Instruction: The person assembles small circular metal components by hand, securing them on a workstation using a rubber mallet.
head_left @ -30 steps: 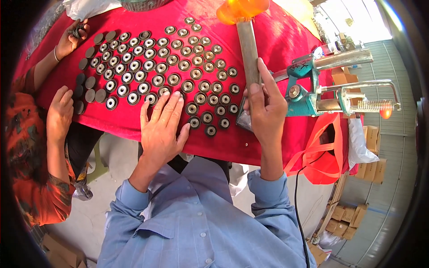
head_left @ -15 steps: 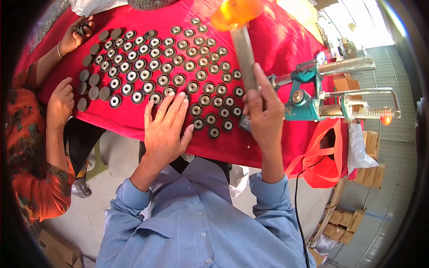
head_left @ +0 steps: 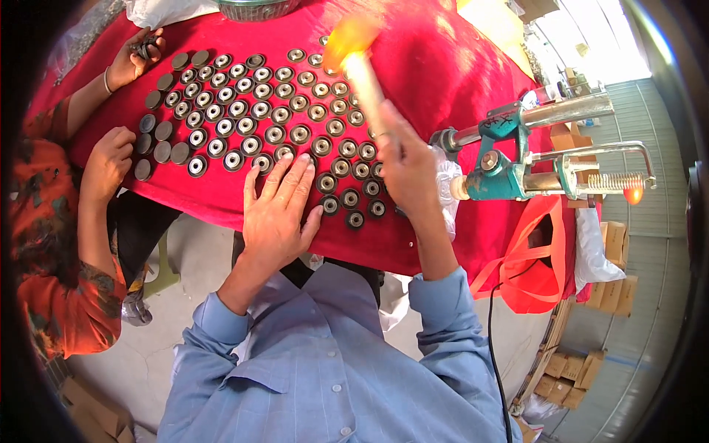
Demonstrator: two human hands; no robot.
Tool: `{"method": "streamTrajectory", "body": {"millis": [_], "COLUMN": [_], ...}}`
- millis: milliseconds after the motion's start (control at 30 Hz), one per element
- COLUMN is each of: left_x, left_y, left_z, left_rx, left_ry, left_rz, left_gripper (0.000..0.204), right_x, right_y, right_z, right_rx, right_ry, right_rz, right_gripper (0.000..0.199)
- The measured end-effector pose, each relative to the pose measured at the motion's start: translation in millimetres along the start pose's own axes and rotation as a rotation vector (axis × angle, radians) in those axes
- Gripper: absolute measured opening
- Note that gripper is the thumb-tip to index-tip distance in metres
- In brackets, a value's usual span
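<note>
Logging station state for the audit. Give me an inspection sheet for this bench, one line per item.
Surface: table under a red cloth, bare toward the far right.
Job's things: rows of round metal discs with dark centres; mallet with orange head, blurred.
Clutter: white plastic bag and a dish at the far edge.
Grippers: left hand flat on the cloth, fingers spread beside the discs; right hand closed on the mallet handle. A co-worker's hand rests at the discs on the left.
Cables: black cord hanging below the table edge.
Surroundings: teal bench press, red bag, cardboard boxes on the floor.
</note>
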State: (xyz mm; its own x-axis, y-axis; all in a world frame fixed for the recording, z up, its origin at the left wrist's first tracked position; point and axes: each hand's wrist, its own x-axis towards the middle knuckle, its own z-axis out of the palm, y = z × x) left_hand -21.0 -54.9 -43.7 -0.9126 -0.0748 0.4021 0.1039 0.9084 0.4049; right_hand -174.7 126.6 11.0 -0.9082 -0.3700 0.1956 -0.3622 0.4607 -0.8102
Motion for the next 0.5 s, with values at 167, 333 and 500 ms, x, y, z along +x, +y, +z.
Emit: {"method": "streamTrajectory", "body": {"millis": [167, 333, 500], "left_x": [-2.7, -5.2, 1.2], "left_y": [-2.4, -3.7, 0.7], "left_z": [-0.9, -0.8, -0.4], "left_rx": [-0.010, -0.010, -0.021], "left_ry": [-0.025, -0.027, -0.018], "left_rz": [-0.023, -0.027, 0.003], "left_gripper": [0.067, 0.067, 0.067], "right_x": [9.6, 35.5, 55.0], "right_y": [-21.1, -35.0, 35.0], "right_z": [-5.4, -14.0, 0.8], "right_rx": [-0.066, 0.057, -0.159], "right_ry": [-0.072, 0.041, 0.012], "right_rz": [0.086, -0.027, -0.008], "right_gripper": [0.045, 0.049, 0.050]}}
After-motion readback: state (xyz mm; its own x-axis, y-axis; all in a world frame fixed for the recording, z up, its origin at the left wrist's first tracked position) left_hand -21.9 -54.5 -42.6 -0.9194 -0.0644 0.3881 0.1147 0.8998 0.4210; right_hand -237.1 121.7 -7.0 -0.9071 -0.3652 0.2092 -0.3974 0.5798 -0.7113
